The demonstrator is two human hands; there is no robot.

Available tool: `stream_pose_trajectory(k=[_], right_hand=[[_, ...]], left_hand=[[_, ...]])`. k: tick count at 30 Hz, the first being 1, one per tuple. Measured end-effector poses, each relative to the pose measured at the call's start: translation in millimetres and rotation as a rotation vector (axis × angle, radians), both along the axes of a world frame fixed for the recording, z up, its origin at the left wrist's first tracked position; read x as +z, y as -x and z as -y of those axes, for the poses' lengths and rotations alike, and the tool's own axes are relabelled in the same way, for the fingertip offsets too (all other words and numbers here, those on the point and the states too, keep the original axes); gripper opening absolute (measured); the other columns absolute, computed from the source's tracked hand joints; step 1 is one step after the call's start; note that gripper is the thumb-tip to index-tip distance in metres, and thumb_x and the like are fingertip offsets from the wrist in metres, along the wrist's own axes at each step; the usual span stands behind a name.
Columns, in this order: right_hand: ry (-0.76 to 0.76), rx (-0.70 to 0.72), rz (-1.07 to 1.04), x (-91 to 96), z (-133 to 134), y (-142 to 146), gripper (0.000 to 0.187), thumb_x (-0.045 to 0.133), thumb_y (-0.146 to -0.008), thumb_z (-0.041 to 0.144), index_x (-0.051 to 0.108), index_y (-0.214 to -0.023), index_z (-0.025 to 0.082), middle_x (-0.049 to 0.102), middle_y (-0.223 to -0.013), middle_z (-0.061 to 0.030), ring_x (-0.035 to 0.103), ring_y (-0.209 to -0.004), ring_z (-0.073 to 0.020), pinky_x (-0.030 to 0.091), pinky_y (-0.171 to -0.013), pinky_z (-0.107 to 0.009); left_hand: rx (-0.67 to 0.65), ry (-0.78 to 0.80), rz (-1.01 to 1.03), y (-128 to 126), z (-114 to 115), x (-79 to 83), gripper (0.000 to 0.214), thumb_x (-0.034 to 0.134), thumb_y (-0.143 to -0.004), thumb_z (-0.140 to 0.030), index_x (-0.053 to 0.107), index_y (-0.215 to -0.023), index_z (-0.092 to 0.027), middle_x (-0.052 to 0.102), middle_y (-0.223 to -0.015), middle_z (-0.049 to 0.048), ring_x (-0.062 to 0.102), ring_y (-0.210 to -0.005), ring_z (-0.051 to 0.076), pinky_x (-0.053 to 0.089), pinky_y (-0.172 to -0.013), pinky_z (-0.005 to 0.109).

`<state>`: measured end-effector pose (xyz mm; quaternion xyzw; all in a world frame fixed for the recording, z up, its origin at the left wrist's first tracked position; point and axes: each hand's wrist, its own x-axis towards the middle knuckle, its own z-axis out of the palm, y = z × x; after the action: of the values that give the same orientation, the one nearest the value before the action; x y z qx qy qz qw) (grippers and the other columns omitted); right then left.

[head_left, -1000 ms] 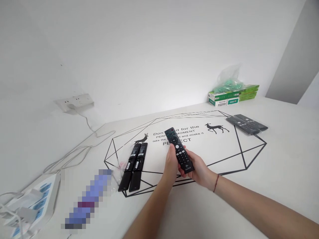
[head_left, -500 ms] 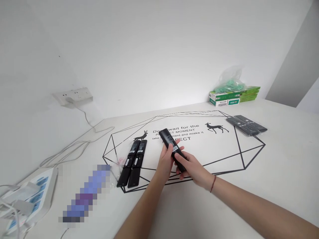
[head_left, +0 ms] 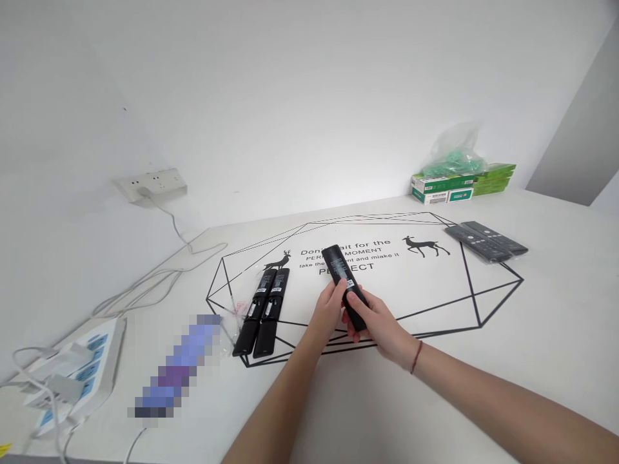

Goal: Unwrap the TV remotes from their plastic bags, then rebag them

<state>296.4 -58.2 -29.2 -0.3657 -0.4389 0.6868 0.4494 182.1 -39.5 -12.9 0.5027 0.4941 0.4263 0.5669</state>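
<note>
Both my hands hold one black remote control (head_left: 341, 274) above the white table (head_left: 435, 386), its back side with a small label facing up. My left hand (head_left: 327, 310) grips its left edge near the middle. My right hand (head_left: 382, 325) wraps around its near end. Two more black remotes (head_left: 264, 312) lie side by side, back up, to the left of my hands. Another pair of remotes (head_left: 486, 240) lies face up at the right.
The table carries a black geometric print with deer and lettering. A white power strip (head_left: 72, 377) with plugs and cables sits at the near left, under a wall socket (head_left: 152, 185). Green boxes and a plastic bag (head_left: 457, 171) stand at the back right. A blurred patch lies at the left front.
The remote was face up with buttons showing; it has been turned over in my hands so its back faces up. My hands stay in about the same place.
</note>
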Motion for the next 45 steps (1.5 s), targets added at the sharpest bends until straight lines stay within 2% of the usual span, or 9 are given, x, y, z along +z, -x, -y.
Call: stream_pose_trajectory(k=[5,8,18,25,30,33,38,41,45], right_hand=[[0.003,-0.008,-0.001,0.2,0.7,0.1,0.045,0.059,-0.076,0.061,0.051,-0.086,0.018,0.058,-0.069,0.0008,0.055,-0.051,-0.0117,0.045,-0.043,-0.024],[0.006,-0.005,-0.002,1.0,1.4,0.2,0.044,0.059,-0.076,0.06,0.051,-0.086,0.018,0.059,-0.071,0.0002,0.055,-0.052,-0.0117,0.046,-0.045,-0.025],[0.041,0.036,-0.015,0.6,-2.0,-1.3,0.041,0.061,-0.078,0.056,0.054,-0.093,0.018,0.061,-0.076,-0.002,0.058,-0.057,-0.013,0.052,-0.054,-0.029],[0.1,0.094,0.002,3.0,-3.4,-3.2,0.04,0.061,-0.08,0.054,0.055,-0.098,0.019,0.063,-0.079,-0.0033,0.065,-0.064,-0.0167,0.056,-0.065,-0.034],[0.124,0.118,0.016,3.1,-3.6,-3.1,0.038,0.061,-0.08,0.054,0.056,-0.095,0.019,0.062,-0.08,-0.003,0.065,-0.065,-0.0168,0.057,-0.07,-0.037],[0.115,0.126,0.042,3.0,-3.4,-2.7,0.034,0.062,-0.08,0.051,0.056,-0.091,0.019,0.06,-0.081,-0.002,0.064,-0.065,-0.0156,0.056,-0.072,-0.037],[0.131,0.07,0.073,3.4,-2.8,-2.8,0.031,0.066,-0.079,0.045,0.057,-0.094,0.019,0.058,-0.083,-0.0015,0.063,-0.064,-0.0155,0.057,-0.069,-0.036],[0.147,0.038,0.074,0.8,-2.0,-2.3,0.04,0.07,-0.076,0.042,0.052,-0.106,0.022,0.059,-0.086,-0.0018,0.061,-0.057,-0.0141,0.056,-0.061,-0.034],[0.15,-0.001,0.084,-4.1,-0.5,-0.8,0.043,0.071,-0.075,0.04,0.047,-0.107,0.022,0.059,-0.091,-0.0031,0.059,-0.055,-0.0128,0.053,-0.053,-0.03]], left_hand=[[0.04,-0.024,0.053,-0.9,2.4,0.9,0.035,0.051,-0.083,-0.051,0.049,-0.1,-0.021,0.066,-0.092,0.0047,0.046,-0.037,0.006,0.035,-0.029,0.021],[0.047,-0.017,0.064,-1.8,3.6,2.4,0.035,0.051,-0.083,-0.052,0.045,-0.099,-0.022,0.067,-0.098,0.006,0.047,-0.037,0.006,0.035,-0.028,0.02],[0.081,-0.072,0.047,-0.7,1.3,-1.3,0.038,0.049,-0.084,-0.052,0.048,-0.108,-0.022,0.069,-0.096,0.0058,0.045,-0.039,0.004,0.034,-0.032,0.018],[0.14,-0.133,0.027,0.8,0.6,-3.8,0.04,0.048,-0.085,-0.052,0.051,-0.111,-0.022,0.07,-0.094,0.0076,0.063,-0.07,0.014,0.041,-0.045,0.018],[0.188,-0.181,-0.047,1.8,2.0,-2.1,0.042,0.045,-0.088,-0.05,0.047,-0.12,-0.023,0.07,-0.092,0.0066,0.063,-0.069,0.016,0.046,-0.051,0.023],[0.252,-0.265,-0.106,3.2,1.6,-3.3,0.042,0.043,-0.089,-0.048,0.047,-0.123,-0.023,0.069,-0.087,0.0056,0.064,-0.075,0.017,0.05,-0.062,0.027],[0.317,-0.347,-0.164,6.5,-2.5,-5.5,0.04,0.042,-0.09,-0.045,0.048,-0.123,-0.023,0.068,-0.09,0.0052,0.064,-0.082,0.018,0.049,-0.075,0.031],[0.364,-0.331,-0.215,14.9,-7.7,-3.0,0.041,0.04,-0.091,-0.045,0.047,-0.125,-0.023,0.069,-0.089,0.0059,0.065,-0.082,0.02,0.049,-0.075,0.031],[0.434,-0.256,-0.514,35.9,-16.8,0.0,0.042,0.034,-0.091,-0.041,0.052,-0.124,-0.022,0.07,-0.084,0.0077,0.065,-0.08,0.024,0.047,-0.076,0.036]])
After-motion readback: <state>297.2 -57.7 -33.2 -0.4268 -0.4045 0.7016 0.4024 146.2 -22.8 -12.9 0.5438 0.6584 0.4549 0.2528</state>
